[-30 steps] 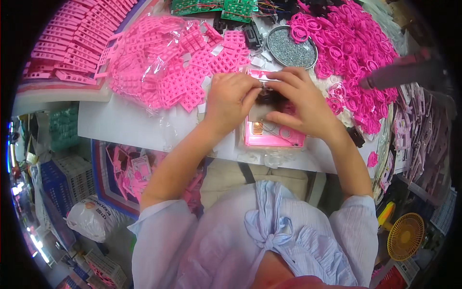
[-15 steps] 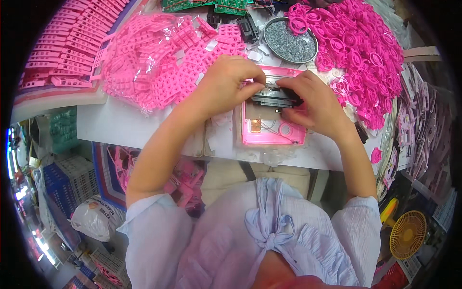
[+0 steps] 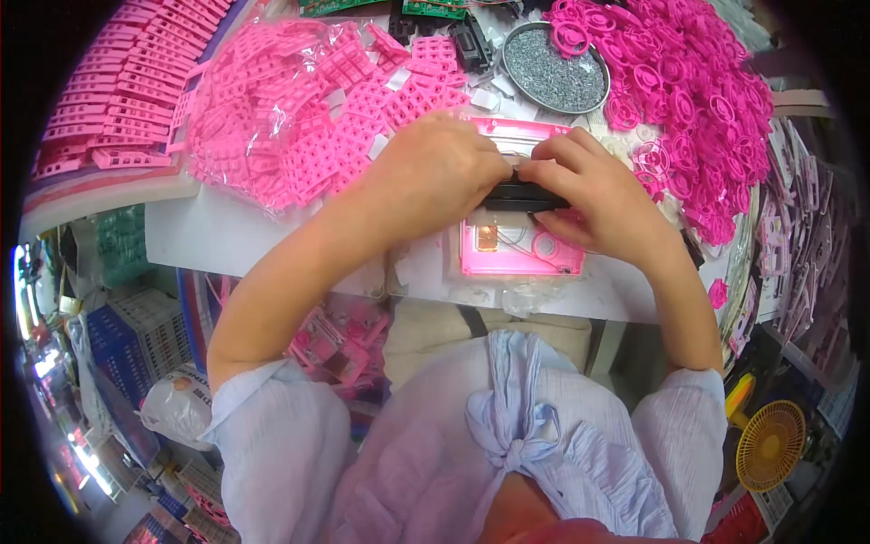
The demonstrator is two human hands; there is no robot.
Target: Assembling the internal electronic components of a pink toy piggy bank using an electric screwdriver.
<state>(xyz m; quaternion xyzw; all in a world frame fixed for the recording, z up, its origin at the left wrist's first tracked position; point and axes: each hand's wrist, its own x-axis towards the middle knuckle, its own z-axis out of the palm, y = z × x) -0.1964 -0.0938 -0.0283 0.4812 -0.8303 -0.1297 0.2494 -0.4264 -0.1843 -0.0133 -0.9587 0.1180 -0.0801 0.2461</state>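
head view looks straight down on my two hands meeting over a pink plastic housing [image 3: 517,249] that lies flat at the near edge of the white table [image 3: 208,240]. my left hand [image 3: 435,172] is curled shut, fingers pinching one end of a small black part [image 3: 524,195]; my right hand [image 3: 594,195] is closed on its other end, fingertips touching the left's. the black part sits across the housing's upper half.

room is tight. just left of my left hand a bag of pink grid pieces [image 3: 281,127] crowds in, with rows of pink strips [image 3: 118,82] further left. beyond the housing sits a round metal dish of screws [image 3: 555,68], and a heap of pink rings [image 3: 689,100] presses close on the right. bare tabletop shows only near the front-left edge, beside my left forearm.
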